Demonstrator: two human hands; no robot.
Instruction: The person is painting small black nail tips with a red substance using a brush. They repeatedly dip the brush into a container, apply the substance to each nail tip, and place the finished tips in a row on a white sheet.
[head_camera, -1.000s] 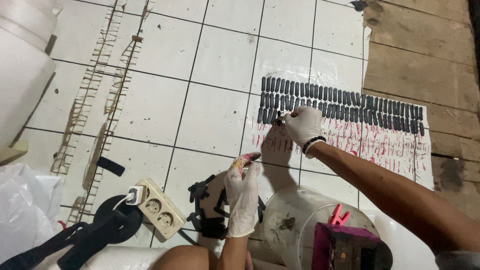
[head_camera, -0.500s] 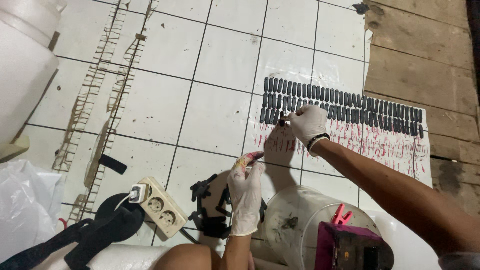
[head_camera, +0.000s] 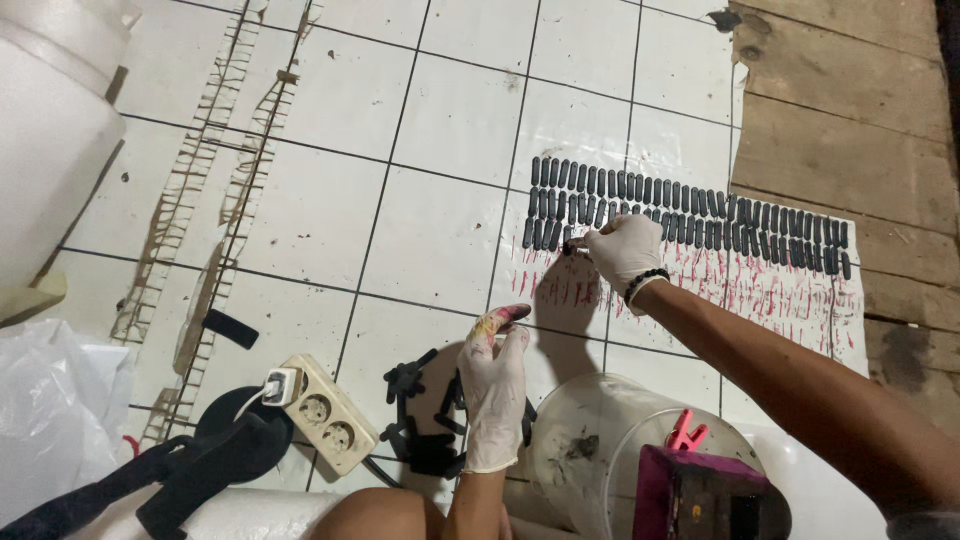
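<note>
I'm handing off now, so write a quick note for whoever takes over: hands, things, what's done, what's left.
Right hand: gloved, pinching one small dark piece at the third row of the dark pieces on the white sheet.
Left hand: gloved, fingertips stained, empty, hovering above a black holder.
Done: two long rows, the third begun at its left end.
Left: the red-streaked area below has no pieces.

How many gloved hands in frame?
2. The right hand is at the rows of dark pieces on the tiled floor; the left hand is lower, beside a black frame.
</note>
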